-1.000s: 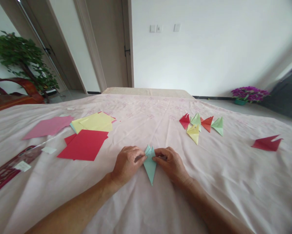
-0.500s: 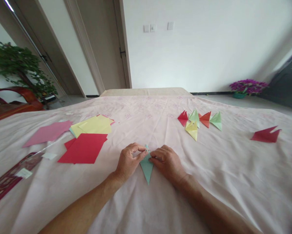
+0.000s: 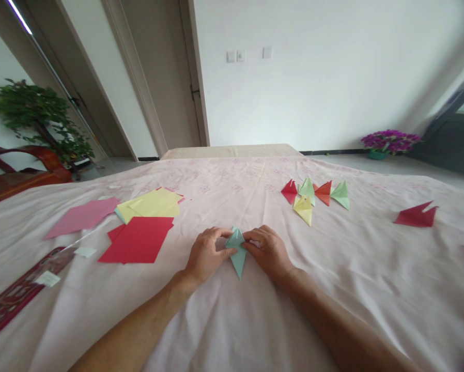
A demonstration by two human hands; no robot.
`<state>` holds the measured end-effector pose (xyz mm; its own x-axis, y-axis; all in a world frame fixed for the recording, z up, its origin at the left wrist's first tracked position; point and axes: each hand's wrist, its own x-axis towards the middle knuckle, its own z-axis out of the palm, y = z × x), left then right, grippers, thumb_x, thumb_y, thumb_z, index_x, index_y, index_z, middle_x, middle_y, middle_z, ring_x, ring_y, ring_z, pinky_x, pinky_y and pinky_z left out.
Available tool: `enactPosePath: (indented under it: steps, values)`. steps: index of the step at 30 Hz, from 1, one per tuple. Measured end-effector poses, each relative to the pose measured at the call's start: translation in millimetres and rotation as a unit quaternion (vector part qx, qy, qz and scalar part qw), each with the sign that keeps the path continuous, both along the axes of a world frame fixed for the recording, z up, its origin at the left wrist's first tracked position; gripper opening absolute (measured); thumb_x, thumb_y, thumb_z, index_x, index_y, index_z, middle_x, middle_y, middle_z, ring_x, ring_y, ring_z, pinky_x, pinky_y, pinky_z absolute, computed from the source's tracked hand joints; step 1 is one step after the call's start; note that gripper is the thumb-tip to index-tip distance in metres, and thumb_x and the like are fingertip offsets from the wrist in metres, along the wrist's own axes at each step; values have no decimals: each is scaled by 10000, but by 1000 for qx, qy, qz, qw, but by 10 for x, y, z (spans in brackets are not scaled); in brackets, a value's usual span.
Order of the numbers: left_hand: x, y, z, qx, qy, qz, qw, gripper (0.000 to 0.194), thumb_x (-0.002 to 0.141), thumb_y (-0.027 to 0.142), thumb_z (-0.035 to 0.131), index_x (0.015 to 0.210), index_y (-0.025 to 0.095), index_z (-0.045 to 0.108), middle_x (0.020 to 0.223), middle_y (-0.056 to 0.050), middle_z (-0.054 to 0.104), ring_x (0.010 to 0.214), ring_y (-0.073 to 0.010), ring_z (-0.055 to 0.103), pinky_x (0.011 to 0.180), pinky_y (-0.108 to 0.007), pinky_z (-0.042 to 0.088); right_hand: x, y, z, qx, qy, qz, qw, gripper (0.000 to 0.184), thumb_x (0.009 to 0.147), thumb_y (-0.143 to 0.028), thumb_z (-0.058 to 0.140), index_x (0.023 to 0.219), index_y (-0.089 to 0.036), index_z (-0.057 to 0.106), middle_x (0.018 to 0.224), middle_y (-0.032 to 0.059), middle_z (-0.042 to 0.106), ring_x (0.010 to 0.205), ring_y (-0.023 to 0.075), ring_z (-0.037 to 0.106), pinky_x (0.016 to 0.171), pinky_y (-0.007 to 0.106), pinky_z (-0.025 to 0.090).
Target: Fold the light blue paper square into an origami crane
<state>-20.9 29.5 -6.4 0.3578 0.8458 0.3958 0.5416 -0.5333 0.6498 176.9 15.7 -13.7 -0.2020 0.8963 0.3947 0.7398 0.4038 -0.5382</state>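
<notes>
A pale blue-green folded paper (image 3: pixel 238 254) lies between my hands at the near middle of the cloth, its long point towards me and a small folded part at its far end. My left hand (image 3: pixel 207 253) pinches its left edge between thumb and fingers. On the other side my right hand (image 3: pixel 267 251) grips the right edge in the same way. Past my right hand sit several finished-looking folded papers: a red one (image 3: pixel 289 191), an orange one (image 3: pixel 324 192), a yellow one (image 3: pixel 304 210) and light green ones (image 3: pixel 340 195).
Red sheets (image 3: pixel 139 240), yellow sheets (image 3: pixel 150 203) and pink sheets (image 3: pixel 82 217) lie on the left. A dark red patterned strip (image 3: pixel 18 294) in clear wrapping is at the near left. A larger red folded paper (image 3: pixel 417 215) stands far right on the pink tablecloth (image 3: pixel 232 178).
The blue-green paper's far end has spread into a wider shape, and its near point has drawn back from me. My left fingers have moved from the tip down to the left edge.
</notes>
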Motion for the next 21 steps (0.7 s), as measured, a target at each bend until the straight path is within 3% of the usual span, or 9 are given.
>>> enactPosePath:
  steps: [4,8,14,21]
  values:
    - [17,1,-14,40,107,20,993,247,786,349,697,1012,252,674,1035,-32,686,1002,-239,599,895,-377,442,49,84,-15,0,4,-2,1000,154,808,-214,645,938,-270,706,884,-4,712,865,192,579,775,301,428]
    - [23,-11,-55,54,159,-6,986,389,811,409,657,1173,268,631,1224,-47,635,1176,-257,533,1016,-405,389,57,42,0,-3,-18,4,1000,212,759,-256,701,970,-272,710,984,7,708,928,213,574,826,326,419]
    - [6,79,-92,32,239,-59,969,692,810,625,537,1403,284,428,1504,-90,371,1405,-300,270,1142,-474,211,39,-79,65,-6,-67,4,998,331,770,-272,689,1092,-348,675,1152,-15,669,1068,239,524,899,374,364]
    - [17,426,52,-52,344,-153,925,1071,640,809,532,1500,274,185,1587,-140,74,1447,-364,1,1130,-564,62,51,-121,87,-24,-106,-5,994,214,817,-359,644,1027,-336,677,1232,-20,623,1126,240,487,898,374,338]
